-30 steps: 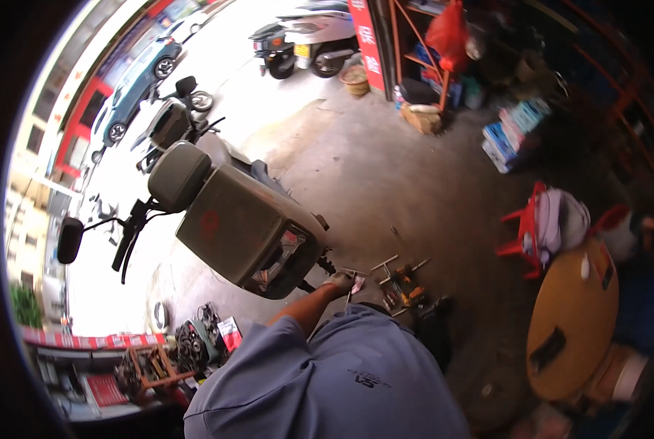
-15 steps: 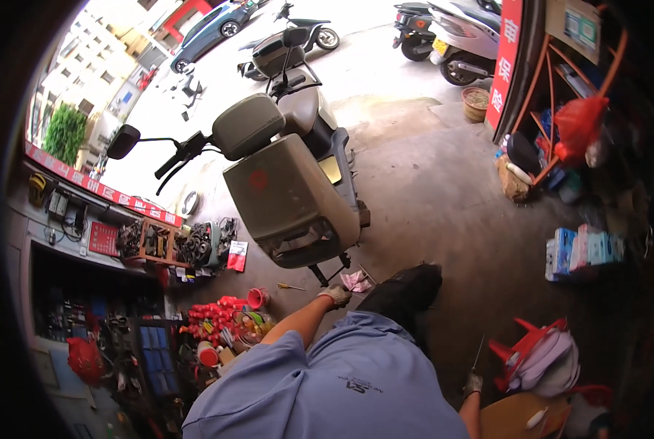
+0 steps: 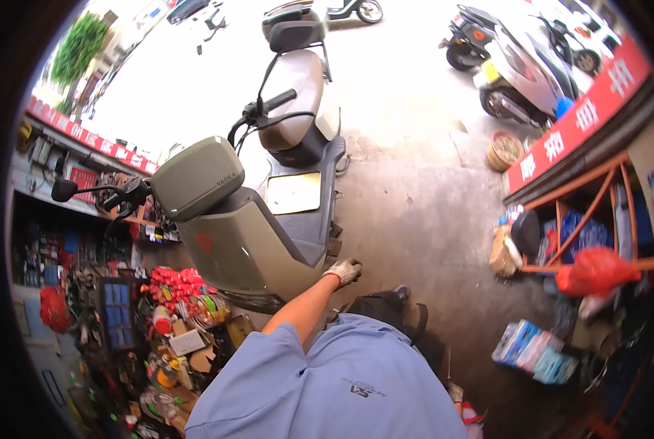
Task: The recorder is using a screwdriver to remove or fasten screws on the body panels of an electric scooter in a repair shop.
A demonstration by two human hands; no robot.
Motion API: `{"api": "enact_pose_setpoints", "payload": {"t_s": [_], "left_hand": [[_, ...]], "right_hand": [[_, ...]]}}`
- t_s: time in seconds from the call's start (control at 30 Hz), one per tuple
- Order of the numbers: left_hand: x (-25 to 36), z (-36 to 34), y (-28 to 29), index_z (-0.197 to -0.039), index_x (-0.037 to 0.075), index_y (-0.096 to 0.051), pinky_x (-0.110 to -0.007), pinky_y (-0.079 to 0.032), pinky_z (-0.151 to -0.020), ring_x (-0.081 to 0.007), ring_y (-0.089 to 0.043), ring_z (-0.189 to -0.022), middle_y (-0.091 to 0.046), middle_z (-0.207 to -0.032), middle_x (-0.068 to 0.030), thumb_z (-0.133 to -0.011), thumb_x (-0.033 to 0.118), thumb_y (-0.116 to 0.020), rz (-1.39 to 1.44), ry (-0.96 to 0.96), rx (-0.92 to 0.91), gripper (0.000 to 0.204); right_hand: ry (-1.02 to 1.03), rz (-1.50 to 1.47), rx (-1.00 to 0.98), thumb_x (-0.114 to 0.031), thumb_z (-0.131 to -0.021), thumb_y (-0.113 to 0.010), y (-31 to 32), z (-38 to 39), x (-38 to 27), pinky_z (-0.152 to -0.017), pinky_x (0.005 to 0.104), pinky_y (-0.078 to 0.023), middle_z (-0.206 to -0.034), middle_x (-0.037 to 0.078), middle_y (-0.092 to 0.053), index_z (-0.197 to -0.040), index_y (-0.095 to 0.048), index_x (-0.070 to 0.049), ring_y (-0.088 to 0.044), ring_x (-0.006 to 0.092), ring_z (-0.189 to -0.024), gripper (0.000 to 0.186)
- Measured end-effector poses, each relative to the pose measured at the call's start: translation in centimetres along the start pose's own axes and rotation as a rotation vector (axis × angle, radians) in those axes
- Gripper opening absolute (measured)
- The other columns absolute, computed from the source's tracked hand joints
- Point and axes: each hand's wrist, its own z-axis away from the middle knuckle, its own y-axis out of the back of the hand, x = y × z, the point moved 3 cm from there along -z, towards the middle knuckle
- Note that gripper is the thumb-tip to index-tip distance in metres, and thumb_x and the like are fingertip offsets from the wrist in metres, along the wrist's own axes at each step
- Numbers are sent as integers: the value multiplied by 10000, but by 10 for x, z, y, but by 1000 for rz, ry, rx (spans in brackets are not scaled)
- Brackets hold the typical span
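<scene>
The gloved left hand (image 3: 345, 272) is just to the right of the beige scooter (image 3: 228, 245), beside its lower body; the fingers are curled, and whether they hold anything cannot be told. Well to the scooter's right and closer to the wearer, the partly hidden right hand (image 3: 455, 394) grips a thin rod (image 3: 449, 360). Blue-and-pink packs (image 3: 535, 353) lie farther right of the scooter.
</scene>
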Motion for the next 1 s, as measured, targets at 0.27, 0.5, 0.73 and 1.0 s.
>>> {"api": "enact_pose_setpoints", "payload": {"t_s": [0.27,0.5,0.73,1.0], "left_hand": [[69,-51,44,-1336,0,-595,-326,-539,-705,-173,-685,-834,-723,-1052,-101,-966,337,-526,338,-16,188,505],[-5,-91,20,-1155,7,-703,-373,-557,-700,-216,-712,-791,-736,-924,-137,-925,332,-558,697,350,523,424],[90,-95,12,-1259,-14,-612,-340,-548,-719,-192,-663,-834,-701,-983,-104,-991,235,-583,1113,278,794,367],[201,-74,37,-1324,22,-564,-301,-544,-684,-156,-664,-806,-687,-987,-74,-1011,225,-574,1711,189,971,373]], "right_hand": [[151,334,-62,-419,-983,-652,-18,38,-377,-419,333,-429,-649,75,-584,-928,-642,-83,-543,187,-458,341],[614,806,-161,-451,-990,-616,-135,5,-688,-390,318,-424,-595,58,-581,-993,-656,-43,-527,148,-432,410],[964,1508,-693,-225,-925,-648,-366,94,-931,-468,297,-477,-744,46,-639,-1270,-665,-60,-582,120,-550,382],[1211,1936,-1146,-236,-892,-672,-589,238,-926,-914,403,-533,-1144,225,-704,-1275,-652,-48,-689,345,-1042,428]]}}
